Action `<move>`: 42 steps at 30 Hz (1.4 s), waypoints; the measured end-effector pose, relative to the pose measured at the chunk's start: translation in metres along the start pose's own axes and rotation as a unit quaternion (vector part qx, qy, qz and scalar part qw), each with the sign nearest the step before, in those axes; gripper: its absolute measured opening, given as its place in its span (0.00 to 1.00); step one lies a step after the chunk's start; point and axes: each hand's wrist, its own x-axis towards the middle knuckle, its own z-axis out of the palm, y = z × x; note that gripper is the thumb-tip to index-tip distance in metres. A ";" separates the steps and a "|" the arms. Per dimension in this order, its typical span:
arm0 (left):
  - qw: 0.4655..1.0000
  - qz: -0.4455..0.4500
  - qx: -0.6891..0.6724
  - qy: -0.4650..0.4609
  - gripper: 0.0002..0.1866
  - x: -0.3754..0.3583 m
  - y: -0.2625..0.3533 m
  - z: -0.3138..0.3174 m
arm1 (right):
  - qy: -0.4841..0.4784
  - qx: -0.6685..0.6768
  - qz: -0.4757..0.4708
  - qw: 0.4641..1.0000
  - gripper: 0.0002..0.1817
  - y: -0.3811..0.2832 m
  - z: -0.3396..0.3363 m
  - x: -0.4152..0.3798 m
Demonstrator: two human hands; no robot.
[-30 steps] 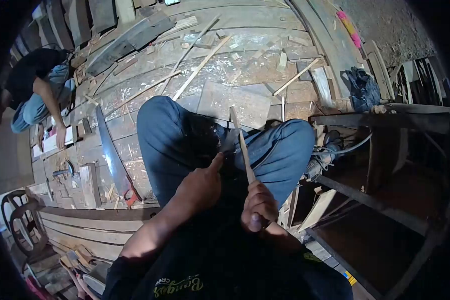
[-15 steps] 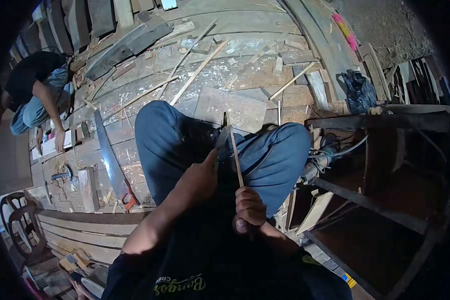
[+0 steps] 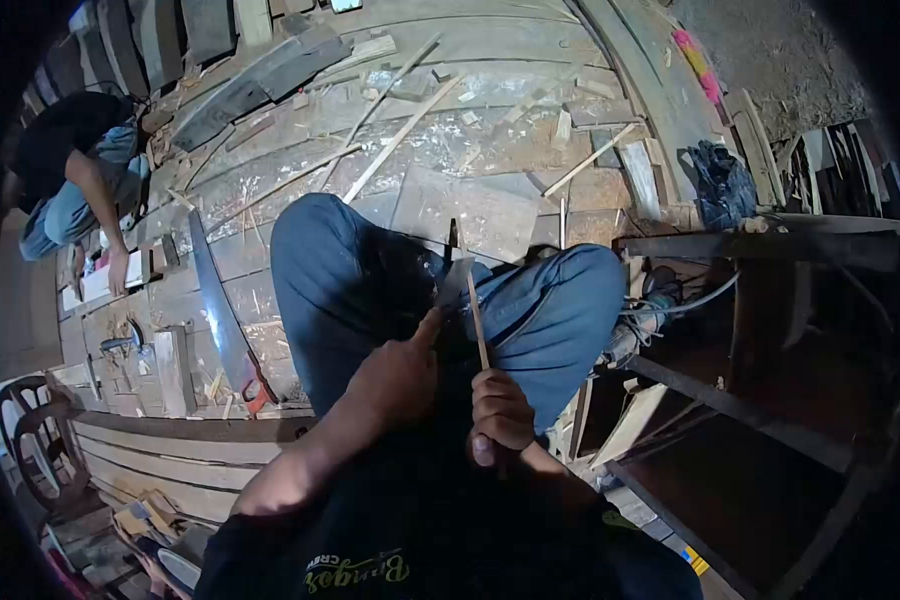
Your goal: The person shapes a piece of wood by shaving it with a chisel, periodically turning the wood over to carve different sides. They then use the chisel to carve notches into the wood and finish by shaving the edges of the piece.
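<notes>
The floor (image 3: 530, 40) is of worn wooden planks, blotched pale across the middle; dark boards (image 3: 155, 45) stand at its far left corner; rough ground (image 3: 770, 60) lies beyond the far right corner; a dark wooden frame (image 3: 770, 246) borders the right edge; slatted wooden furniture (image 3: 160, 447) and an openwork chair (image 3: 58, 412) stand near left; cool light brightens the planks; the frame's inside is dim.

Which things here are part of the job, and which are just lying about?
In the job:
- thin wooden stick, gripped in the right hand
- metal blade, apparently held in the left hand

Seemingly just lying about:
- red-handled saw
- wood block
- dark plastic bag
- loose wood strip
</notes>
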 end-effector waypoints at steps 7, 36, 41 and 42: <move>0.995 0.024 -0.048 -0.081 0.23 0.069 -0.026 0.011 | -0.035 -0.010 -0.001 0.999 0.15 0.007 -0.002 -0.006; 0.972 0.117 -0.202 -0.024 0.32 -0.068 -0.007 -0.009 | 0.229 -0.002 0.031 0.973 0.21 0.001 -0.004 0.024; 0.971 0.112 -0.210 -0.030 0.32 -0.080 0.002 -0.011 | 0.252 -0.011 0.001 0.968 0.19 0.008 -0.002 0.029; 0.974 0.114 -0.194 -0.021 0.32 -0.078 0.001 -0.010 | 0.264 0.003 0.016 0.964 0.20 0.007 -0.003 0.029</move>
